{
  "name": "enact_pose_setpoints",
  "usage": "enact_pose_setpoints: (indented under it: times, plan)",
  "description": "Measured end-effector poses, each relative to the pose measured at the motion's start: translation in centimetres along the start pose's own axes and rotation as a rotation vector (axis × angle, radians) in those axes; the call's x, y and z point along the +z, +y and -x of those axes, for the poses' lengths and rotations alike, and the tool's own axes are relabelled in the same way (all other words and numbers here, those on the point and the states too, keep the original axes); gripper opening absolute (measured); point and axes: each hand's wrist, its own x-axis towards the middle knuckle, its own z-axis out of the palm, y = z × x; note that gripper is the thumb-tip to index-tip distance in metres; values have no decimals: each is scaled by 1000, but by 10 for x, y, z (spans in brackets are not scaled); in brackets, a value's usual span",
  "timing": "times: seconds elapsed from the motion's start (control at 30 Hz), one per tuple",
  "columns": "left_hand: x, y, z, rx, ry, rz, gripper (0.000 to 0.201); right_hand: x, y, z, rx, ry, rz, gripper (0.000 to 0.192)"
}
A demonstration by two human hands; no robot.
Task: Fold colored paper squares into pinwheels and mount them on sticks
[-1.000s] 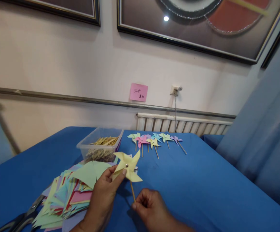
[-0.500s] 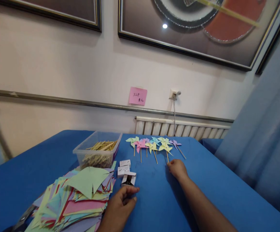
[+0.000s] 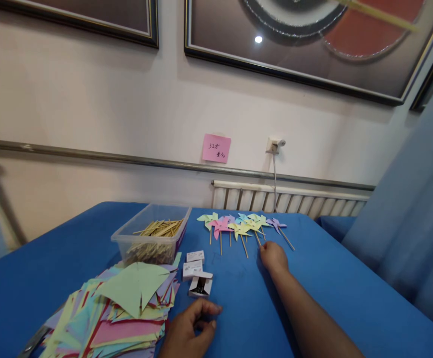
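In the head view, my right hand [image 3: 273, 257] is now resting at the stick ends of the row of small paper pinwheels on wooden sticks [image 3: 243, 226], centre frame, where the yellow one has just joined; fingers curled, grip unclear. My left hand [image 3: 190, 330] is lying half-curled and empty, lower centre, near the small white open box [image 3: 200, 286]. Bare blue tablecloth [image 3: 332, 293] is stretching right to its edge.

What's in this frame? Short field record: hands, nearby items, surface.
left hand: resting on table, fingers curled, holds nothing, near open small box
right hand: stretched out, at stick ends of pinwheel row; grip not clear
paper stack: cut coloured sheets, beside left hand
clear tub: holds wooden sticks
surface: blue table
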Motion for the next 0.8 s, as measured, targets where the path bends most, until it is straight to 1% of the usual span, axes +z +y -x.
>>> enact_pose_setpoints:
  times: [0.17,0.4,0.67,0.8]
  plan:
    - [0,-3,-1,-1,-2,-24,17,1,0,0,6,-1,27,27]
    - [-1,3,2,-11,-16,-47,16,3,-1,4,0,2,49,28]
    - [1,-4,5,54,-76,-130,18,2,2,11,-19,-2,43,21]
    - [2,-3,8,81,-103,-170,19,2,3,15,-22,-3,17,19]
